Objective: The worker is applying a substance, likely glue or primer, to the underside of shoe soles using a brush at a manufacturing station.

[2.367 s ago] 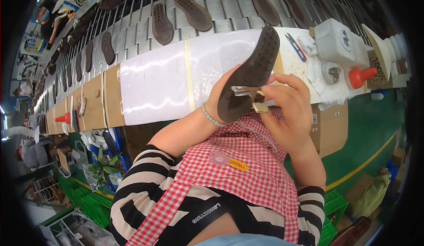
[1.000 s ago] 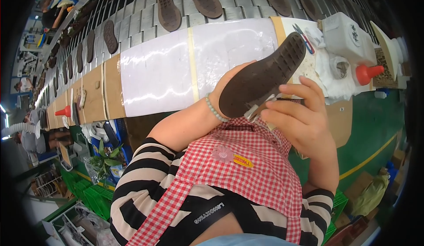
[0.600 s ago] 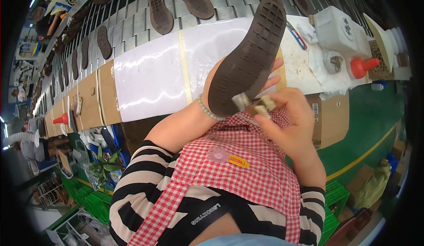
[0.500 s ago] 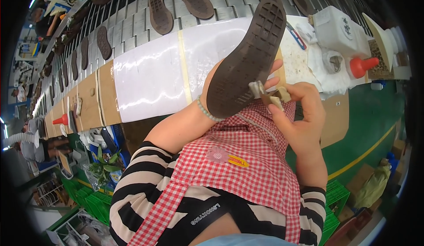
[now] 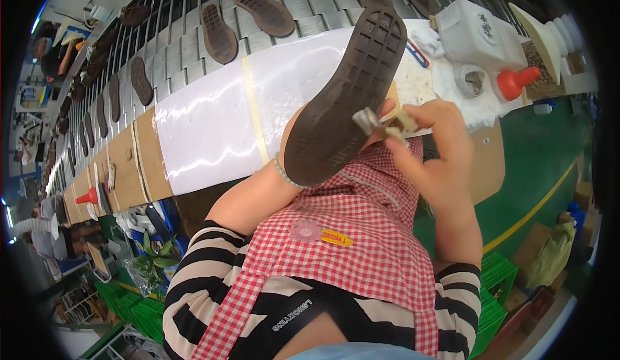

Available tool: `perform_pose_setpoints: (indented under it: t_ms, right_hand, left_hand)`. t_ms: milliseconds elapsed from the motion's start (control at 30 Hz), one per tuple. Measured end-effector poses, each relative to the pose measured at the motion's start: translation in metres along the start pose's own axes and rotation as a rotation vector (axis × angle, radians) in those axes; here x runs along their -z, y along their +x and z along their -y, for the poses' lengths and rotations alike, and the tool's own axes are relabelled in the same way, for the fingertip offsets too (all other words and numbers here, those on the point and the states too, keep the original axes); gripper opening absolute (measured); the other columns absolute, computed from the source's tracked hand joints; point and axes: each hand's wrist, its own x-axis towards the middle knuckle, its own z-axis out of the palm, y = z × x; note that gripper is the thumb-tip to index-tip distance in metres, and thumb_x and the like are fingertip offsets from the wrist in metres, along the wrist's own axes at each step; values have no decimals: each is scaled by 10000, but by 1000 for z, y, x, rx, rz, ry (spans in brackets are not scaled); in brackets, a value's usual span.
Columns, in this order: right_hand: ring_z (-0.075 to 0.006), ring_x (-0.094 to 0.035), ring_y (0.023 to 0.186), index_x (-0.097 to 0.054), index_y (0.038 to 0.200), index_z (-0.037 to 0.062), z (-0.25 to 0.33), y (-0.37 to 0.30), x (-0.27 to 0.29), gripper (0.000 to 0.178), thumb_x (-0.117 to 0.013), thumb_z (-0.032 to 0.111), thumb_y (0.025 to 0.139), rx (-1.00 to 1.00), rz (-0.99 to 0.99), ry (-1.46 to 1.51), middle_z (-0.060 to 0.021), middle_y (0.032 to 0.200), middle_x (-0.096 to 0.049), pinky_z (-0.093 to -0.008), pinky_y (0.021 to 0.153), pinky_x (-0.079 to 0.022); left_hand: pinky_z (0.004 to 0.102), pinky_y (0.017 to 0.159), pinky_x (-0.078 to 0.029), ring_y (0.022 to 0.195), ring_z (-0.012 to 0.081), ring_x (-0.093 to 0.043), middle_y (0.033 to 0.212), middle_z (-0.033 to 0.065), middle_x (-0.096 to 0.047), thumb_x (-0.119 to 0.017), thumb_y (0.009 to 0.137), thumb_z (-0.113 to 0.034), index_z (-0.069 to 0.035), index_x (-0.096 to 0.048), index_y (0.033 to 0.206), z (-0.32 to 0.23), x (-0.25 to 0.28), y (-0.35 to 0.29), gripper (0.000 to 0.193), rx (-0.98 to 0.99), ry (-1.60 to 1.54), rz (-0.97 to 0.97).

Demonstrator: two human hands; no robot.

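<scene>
A dark brown shoe sole (image 5: 345, 101), with a grid of hollows at its far end, is held tilted up before my apron. My left hand (image 5: 387, 108) supports it from behind; most of that hand is hidden by the sole. Beside the sole's near right edge, my right hand (image 5: 444, 150) pinches a small brush-like tool (image 5: 367, 120) with a pale, blurred tip. That tip is at the sole's edge; I cannot tell whether it touches. Beige covers sit on the right thumb and forefinger.
Several soles, including a brown sole (image 5: 218, 33), lie on the slatted metal conveyor (image 5: 310, 4). A white sheet (image 5: 206, 124) covers the near worktop. To the right are a white plastic container (image 5: 478, 37), a red nozzle cap (image 5: 518, 83) and a red-blue cutter (image 5: 417, 53).
The view has shifted slightly, moving the bench things left in the picture. My left hand keeps its hold on the sole. The tool's tip has moved a little along the sole's right edge.
</scene>
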Motion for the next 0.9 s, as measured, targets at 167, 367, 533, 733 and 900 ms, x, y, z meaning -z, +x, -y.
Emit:
perform_pose_setpoints:
  t_ms: [167, 367, 533, 733, 900]
  right_hand:
    - [-237, -615, 863, -670, 1047, 27, -9, 10, 10, 402, -821, 36, 675, -93, -178, -19, -76, 899, -650, -349, 787, -477]
    - [-274, -616, 919, -684, 1055, 45, 0, 15, 5, 432, -850, 82, 658, 9, -123, -100, -72, 931, -662, -388, 843, -474]
    - [-281, -621, 957, -686, 1061, 60, 21, 13, -20, 451, -854, 143, 651, 192, 80, 73, -53, 919, -665, -413, 876, -462]
    - [-269, -621, 957, -689, 1065, 67, 4, 25, -17, 426, -835, 127, 670, 121, -29, -48, -47, 889, -655, -408, 877, -444]
    - [-242, -617, 942, -670, 1103, 31, 2, 34, 0, 422, -817, 56, 708, -15, -214, -37, -90, 1010, -645, -365, 862, -476]
  left_hand:
    - [308, 899, -546, 1077, 173, -662, 1186, 31, -694, -760, 895, -254, -121, -661, 1266, 0, -15, -4, 406, 218, -519, -176]
    - [341, 929, -548, 1119, 229, -639, 1235, 144, -650, -648, 952, -118, 16, -584, 1300, 7, -5, -5, 378, -18, -462, 84]
    - [368, 990, -541, 1151, 238, -624, 1297, 161, -597, -553, 976, -9, 45, -479, 1392, 29, 10, -19, 426, 36, -681, 69]
    - [402, 1022, -531, 1187, 288, -615, 1350, 214, -558, -386, 1075, -267, 39, -441, 1427, 20, 7, -13, 470, 131, -609, 18]
    - [451, 1092, -472, 1193, 315, -615, 1372, 200, -558, -551, 1015, -384, -13, -478, 1422, 23, 30, -17, 556, 282, -1104, 150]
